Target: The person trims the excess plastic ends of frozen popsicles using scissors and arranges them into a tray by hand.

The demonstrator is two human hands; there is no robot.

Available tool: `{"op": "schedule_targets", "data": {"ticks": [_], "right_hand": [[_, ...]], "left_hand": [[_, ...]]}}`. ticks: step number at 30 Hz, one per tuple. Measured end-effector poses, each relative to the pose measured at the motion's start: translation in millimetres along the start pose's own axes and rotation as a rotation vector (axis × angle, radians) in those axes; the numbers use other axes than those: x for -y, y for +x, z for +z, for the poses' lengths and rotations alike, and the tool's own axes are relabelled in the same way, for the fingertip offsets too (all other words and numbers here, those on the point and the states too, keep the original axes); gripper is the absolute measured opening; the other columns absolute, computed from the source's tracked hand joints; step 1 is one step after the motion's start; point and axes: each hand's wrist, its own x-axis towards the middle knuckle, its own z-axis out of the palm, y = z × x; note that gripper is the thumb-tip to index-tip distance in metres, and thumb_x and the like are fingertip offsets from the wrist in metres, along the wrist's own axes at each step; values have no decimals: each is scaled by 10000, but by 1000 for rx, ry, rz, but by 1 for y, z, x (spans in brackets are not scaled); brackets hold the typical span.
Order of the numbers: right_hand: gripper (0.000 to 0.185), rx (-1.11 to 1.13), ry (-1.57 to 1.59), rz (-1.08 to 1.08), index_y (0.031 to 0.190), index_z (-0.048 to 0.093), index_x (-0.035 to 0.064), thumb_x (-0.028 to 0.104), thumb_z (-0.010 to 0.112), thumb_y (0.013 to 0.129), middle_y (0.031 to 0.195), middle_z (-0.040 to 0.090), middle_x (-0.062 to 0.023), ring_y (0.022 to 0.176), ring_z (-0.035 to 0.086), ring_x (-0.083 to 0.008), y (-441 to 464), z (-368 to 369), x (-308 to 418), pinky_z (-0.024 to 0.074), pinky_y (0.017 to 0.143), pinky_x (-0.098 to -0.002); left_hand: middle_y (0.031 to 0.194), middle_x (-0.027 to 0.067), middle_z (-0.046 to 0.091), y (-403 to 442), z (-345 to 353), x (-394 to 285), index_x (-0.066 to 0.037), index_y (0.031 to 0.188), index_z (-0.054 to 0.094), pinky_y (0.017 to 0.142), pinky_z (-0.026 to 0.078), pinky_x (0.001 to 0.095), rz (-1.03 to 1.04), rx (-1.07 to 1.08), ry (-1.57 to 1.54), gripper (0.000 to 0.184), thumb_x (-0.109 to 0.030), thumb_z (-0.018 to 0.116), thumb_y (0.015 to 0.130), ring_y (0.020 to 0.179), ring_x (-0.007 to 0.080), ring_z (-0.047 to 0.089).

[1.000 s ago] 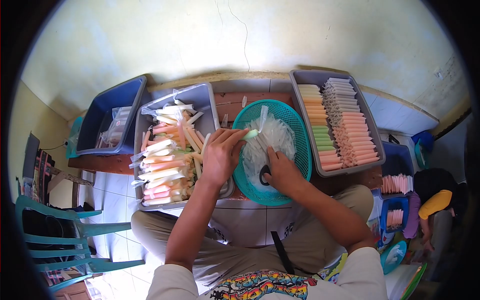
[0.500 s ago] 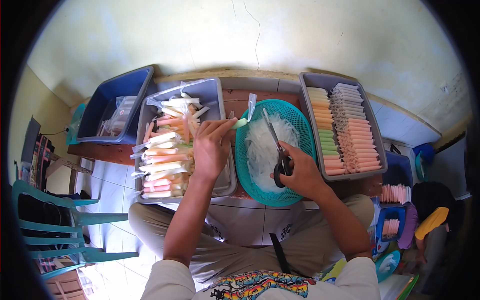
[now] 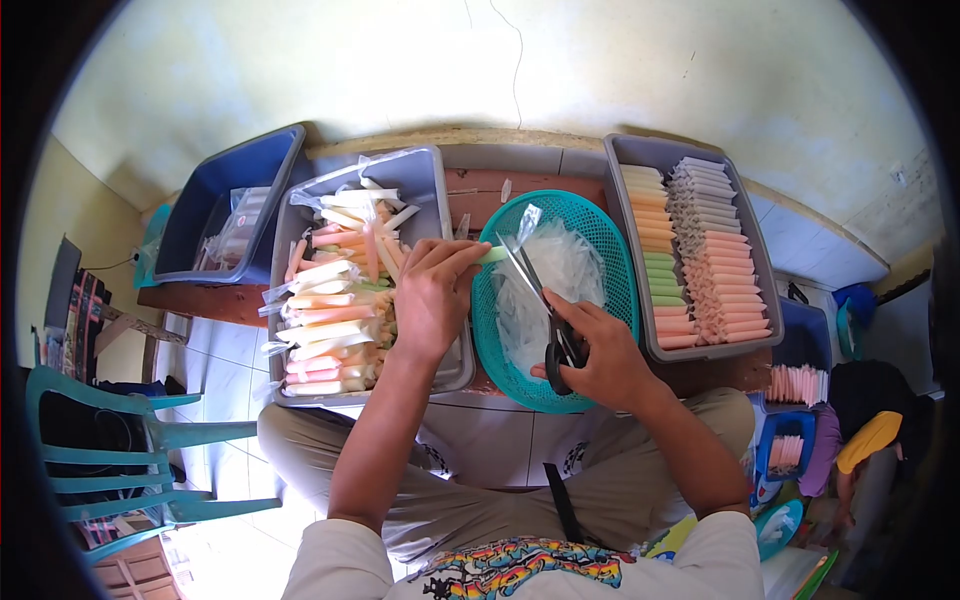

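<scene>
My left hand (image 3: 437,290) pinches a pale green ice pop (image 3: 493,255) in a clear plastic sleeve, its loose plastic end (image 3: 528,222) pointing up and right. In my right hand (image 3: 603,352) are black-handled scissors (image 3: 562,340), with their blades at the sleeve just past the green part. Below both hands sits a teal mesh basket (image 3: 483,345) holding a heap of clear plastic scraps (image 3: 545,300). To the left, a grey tub (image 3: 428,190) contains jumbled ice pops with long plastic ends. On the right, another grey tub (image 3: 625,150) has ice pops stacked in neat rows by colour.
A dark blue tub (image 3: 195,225) with packaged goods stands at the far left, above a teal plastic chair (image 3: 100,450). All the tubs rest on a low reddish bench (image 3: 490,215) against the wall. At the right, another person in a yellow sleeve (image 3: 868,443) bends near blue containers.
The scissors have moved onto the plastic end of the green ice pop, and their blades now meet the sleeve. The plastic end has tipped to the right.
</scene>
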Motion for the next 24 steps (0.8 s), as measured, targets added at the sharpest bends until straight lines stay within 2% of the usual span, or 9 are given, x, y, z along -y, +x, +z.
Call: {"op": "schedule_targets", "data": {"ticks": [1,4,14,16,17,19,24], "right_hand": [[1041,-31,0,-28,1634,514,58,344,1008,763,1002,630,-119,810,647,-219,0,2,-2,589,740,-362],[1049,-34,4,-10,1645,497,51,338,1003,773,1001,629,-116,797,641,-197,1,2,-2,595,702,-348],[1044,-19,13,-2,1639,504,39,343,1003,774,987,631,-115,802,650,-200,1,2,1,610,692,-357],[976,24,35,71,1621,520,16,325,973,814,1042,684,-174,877,705,-283,2,-2,6,575,824,-401],[976,23,35,71,1621,520,16,325,973,814,1042,684,-174,877,705,-283,1,0,3,575,824,-401],[1028,-28,12,-7,1635,507,33,337,997,783,976,634,-114,806,654,-200,1,5,-6,612,689,-359],[1015,2,45,50,1633,510,30,324,993,790,1003,655,-118,795,654,-191,1,3,-3,592,686,-345]], "left_hand": [[1115,74,820,0,0,-1,-87,1158,843,946,578,416,9,11,-10,351,28,830,827,1028,288,720],[1109,68,821,0,1,-4,-86,1147,846,939,581,409,22,18,-32,352,34,838,815,1024,282,719],[1109,56,822,-1,2,-6,-97,1135,851,940,586,406,37,15,-39,356,37,846,806,1029,274,723],[1109,56,822,-2,2,-5,-96,1134,850,942,585,406,35,21,-43,353,38,844,807,1030,275,723],[1110,56,822,-2,2,-5,-95,1132,850,945,584,406,34,27,-46,351,39,843,808,1031,275,724],[1111,55,821,-1,2,-5,-94,1131,850,947,583,407,38,24,-47,349,40,841,809,1032,275,723],[1113,53,820,-2,3,-6,-94,1131,850,947,583,410,29,21,-50,344,37,839,813,1038,275,722]]}}
